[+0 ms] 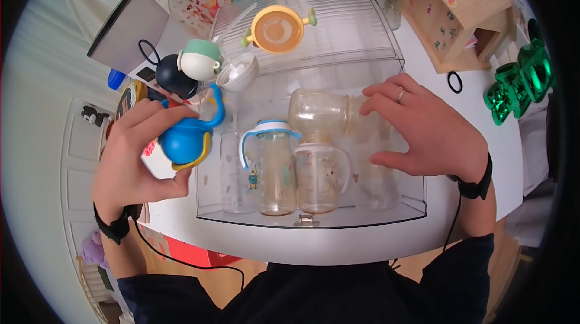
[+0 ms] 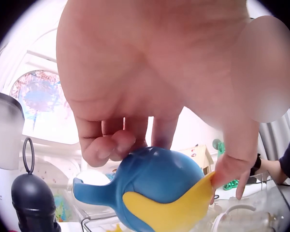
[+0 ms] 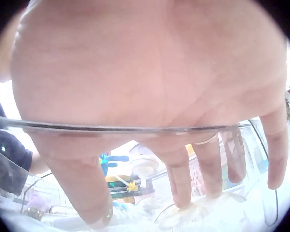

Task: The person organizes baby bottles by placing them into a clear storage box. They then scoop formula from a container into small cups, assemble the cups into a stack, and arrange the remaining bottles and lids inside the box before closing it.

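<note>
My left hand (image 1: 142, 155) grips a blue, yellow and white cup (image 1: 184, 141) left of the clear box (image 1: 417, 203); the left wrist view shows its blue lid (image 2: 157, 176) between thumb and fingers. My right hand (image 1: 423, 125) hangs over the box's right part with fingers apart; in the right wrist view the fingers (image 3: 210, 169) point down behind the clear rim. Nearest to them is a clear bottle (image 1: 320, 109) lying sideways; contact cannot be told. Below it are a blue-handled bottle (image 1: 278, 173), a white-handled bottle (image 1: 317, 179) and other clear bottles.
Behind the box lies a ribbed clear lid (image 1: 338, 19) with a yellow-rimmed cup (image 1: 278, 29). A dark bottle (image 1: 175, 76), a green-topped cup (image 1: 200, 59) and a white bowl (image 1: 237, 72) stand back left. A wooden house (image 1: 453, 16) and black ring (image 1: 455, 82) are at right.
</note>
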`<state>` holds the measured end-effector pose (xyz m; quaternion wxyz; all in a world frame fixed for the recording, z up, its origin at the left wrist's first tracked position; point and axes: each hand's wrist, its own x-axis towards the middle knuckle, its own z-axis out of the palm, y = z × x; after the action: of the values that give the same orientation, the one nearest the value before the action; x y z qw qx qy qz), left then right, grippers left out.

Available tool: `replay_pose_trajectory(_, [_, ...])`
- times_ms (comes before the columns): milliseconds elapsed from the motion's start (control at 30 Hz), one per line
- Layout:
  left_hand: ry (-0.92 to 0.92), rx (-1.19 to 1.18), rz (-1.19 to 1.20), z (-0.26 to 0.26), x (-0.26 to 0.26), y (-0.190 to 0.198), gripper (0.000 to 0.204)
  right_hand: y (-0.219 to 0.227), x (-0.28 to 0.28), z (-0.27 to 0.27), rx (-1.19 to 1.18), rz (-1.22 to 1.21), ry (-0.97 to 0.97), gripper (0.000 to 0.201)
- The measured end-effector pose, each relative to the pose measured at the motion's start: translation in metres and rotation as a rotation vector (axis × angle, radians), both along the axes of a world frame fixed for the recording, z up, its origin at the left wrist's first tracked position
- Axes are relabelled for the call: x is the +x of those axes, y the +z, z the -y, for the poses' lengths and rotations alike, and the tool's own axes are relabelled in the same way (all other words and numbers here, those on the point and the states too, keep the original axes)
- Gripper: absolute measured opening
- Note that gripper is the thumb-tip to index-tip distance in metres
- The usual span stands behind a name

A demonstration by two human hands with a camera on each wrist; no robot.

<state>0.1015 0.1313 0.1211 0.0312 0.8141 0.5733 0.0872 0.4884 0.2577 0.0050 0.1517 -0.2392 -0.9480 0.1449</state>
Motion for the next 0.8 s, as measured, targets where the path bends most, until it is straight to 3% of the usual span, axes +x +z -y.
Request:
replay_pose_trajectory(300, [-0.061, -0.214, -0.066, -0.016, 0.018, -0.022, 0.071, 0.002, -0.001, -0.001, -0.036, 0.013, -0.009, 0.052])
replay_pose_trajectory(400, [-0.095, -0.128, -0.016, -0.022, 0.014, -0.035, 0.073, 0.002, -0.002, -0.001, -0.032, 0.010, -0.005, 0.052])
replay_pose_trajectory(700, [-0.035, -0.243, 0.068, -0.034, 0.002, -0.043, 0.087, 0.003, -0.001, -0.002, -0.086, 0.044, -0.010, 0.057])
replay_pose_trajectory(800, [-0.093, -0.189, 0.052, -0.035, -0.002, -0.043, 0.085, 0.000, -0.002, -0.002, -0.043, -0.002, -0.004, 0.051])
